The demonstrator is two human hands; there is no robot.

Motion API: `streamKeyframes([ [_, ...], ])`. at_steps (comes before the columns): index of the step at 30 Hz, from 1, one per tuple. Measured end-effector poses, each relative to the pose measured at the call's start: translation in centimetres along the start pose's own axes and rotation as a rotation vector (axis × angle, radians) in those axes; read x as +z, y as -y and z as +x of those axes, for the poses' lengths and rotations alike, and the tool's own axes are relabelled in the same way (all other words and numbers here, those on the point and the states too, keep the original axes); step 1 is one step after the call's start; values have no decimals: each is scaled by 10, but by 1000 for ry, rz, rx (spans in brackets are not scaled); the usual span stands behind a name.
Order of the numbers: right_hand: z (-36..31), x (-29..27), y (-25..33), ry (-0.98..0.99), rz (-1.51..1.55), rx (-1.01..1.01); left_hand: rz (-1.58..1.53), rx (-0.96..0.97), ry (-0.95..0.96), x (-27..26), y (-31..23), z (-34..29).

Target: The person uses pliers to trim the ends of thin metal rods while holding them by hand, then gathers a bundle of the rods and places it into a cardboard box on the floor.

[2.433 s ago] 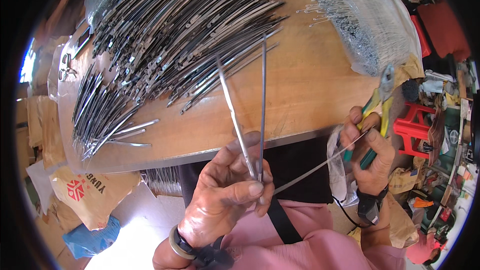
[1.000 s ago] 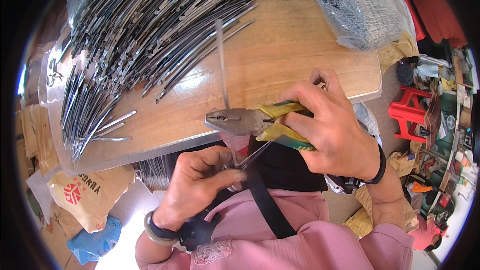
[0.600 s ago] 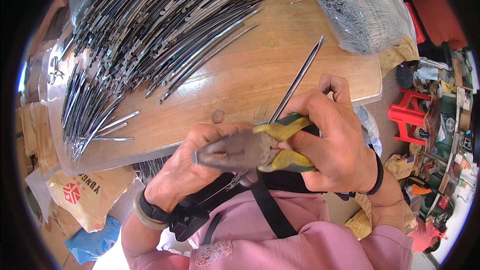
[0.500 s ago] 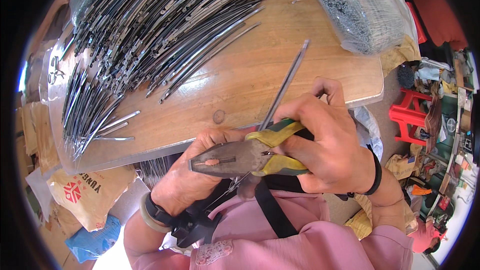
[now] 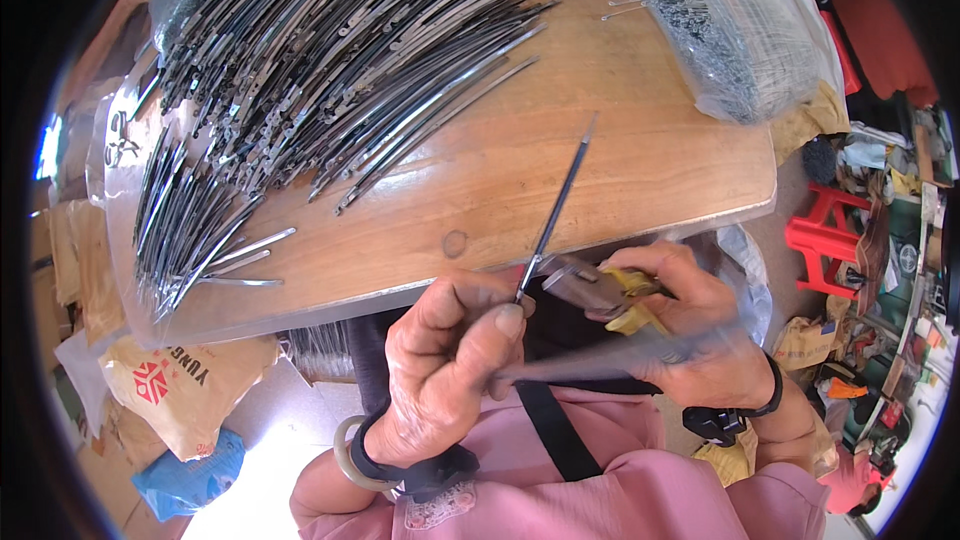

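My left hand (image 5: 440, 365) is closed, thumb against fingers, on a narrow dark metal strip (image 5: 556, 212). The strip slants up and away to the right over the table's near edge. Combination pliers (image 5: 590, 290) with yellow and green handles are in my right hand (image 5: 700, 325), their jaws turned left, close beside the strip but apparently apart from it. Motion smears the pliers and part of the right hand. A blurred grey band (image 5: 620, 355), perhaps another strip, stretches between the two hands; which hand has hold of it I cannot tell.
Many dark metal strips (image 5: 330, 70) lie heaped across the left of the wooden table (image 5: 640, 180), with a smaller bunch (image 5: 185, 230) nearer me. Thin hooked wires fill a clear plastic bag (image 5: 740, 40) at the far right. A red stool (image 5: 825, 235) stands on the floor at right.
The pliers have moved right, away from my left hand, and turned. My left hand has rolled so its thumb shows on the strip, which now points up from its grip.
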State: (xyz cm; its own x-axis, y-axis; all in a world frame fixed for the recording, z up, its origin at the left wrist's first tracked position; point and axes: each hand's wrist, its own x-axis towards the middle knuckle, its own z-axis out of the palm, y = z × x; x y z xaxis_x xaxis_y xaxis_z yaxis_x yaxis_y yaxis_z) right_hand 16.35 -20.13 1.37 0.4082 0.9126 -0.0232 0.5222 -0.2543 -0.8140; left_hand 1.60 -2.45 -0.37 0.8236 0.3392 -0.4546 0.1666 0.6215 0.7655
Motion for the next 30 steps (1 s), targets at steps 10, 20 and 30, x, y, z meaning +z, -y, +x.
streamKeyframes([
  [10, 7, 4, 0, 124, -55, -23, 224, 157, -13, -9, -1, -6],
  [20, 43, 44, 13, 279, -250, -340, 241, 274, -236, -59, 1, -34],
  [30, 116, -53, -14, -128, -689, -296, 669, 564, -741, -148, -54, -41],
])
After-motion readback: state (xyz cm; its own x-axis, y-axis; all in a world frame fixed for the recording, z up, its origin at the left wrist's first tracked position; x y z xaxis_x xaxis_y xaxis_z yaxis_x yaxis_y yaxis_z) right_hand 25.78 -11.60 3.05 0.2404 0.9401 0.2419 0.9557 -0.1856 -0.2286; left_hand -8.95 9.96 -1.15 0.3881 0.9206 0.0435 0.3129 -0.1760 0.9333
